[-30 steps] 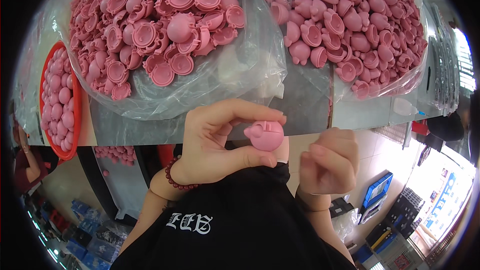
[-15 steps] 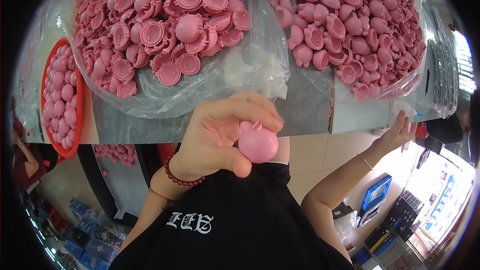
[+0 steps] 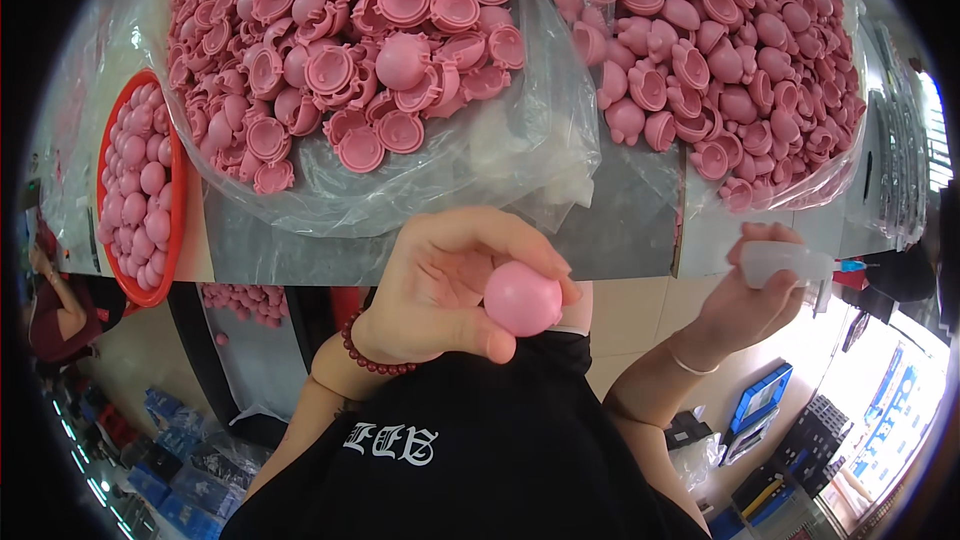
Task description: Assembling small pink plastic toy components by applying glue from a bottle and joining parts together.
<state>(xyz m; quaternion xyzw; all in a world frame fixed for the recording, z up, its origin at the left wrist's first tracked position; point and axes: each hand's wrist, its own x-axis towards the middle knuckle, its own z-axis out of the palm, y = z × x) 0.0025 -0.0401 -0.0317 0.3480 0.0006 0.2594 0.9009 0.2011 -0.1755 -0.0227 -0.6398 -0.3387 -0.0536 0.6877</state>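
Observation:
My left hand (image 3: pixel 425 285), with a dark red bead bracelet at its wrist, pinches a smooth pink plastic ball (image 3: pixel 523 298) between thumb and fingers in front of my torso. Off to the right, my right hand (image 3: pixel 735 315) is wrapped round a translucent white squeeze bottle (image 3: pixel 772 260). The bottle lies sideways in the grip, its blue needle tip (image 3: pixel 852 265) pointing right, away from the ball. Beyond my left hand, a heap of pink half-shells (image 3: pixel 335 70) rests on clear plastic sheeting (image 3: pixel 530 135). A second heap of pink shell pieces (image 3: pixel 720 60) lies farther right.
An orange-red basket (image 3: pixel 178 185) full of pink balls stands at the table's left. Below it, more pink balls (image 3: pixel 245 302) sit in a dark-edged tray. The grey table edge (image 3: pixel 440 258) runs before me. Part of another person (image 3: pixel 65 315) shows at far left.
My right hand has taken up the squeeze bottle and drawn it inward from the table's right side. The ball has turned in my left hand; its small raised nubs no longer show on top.

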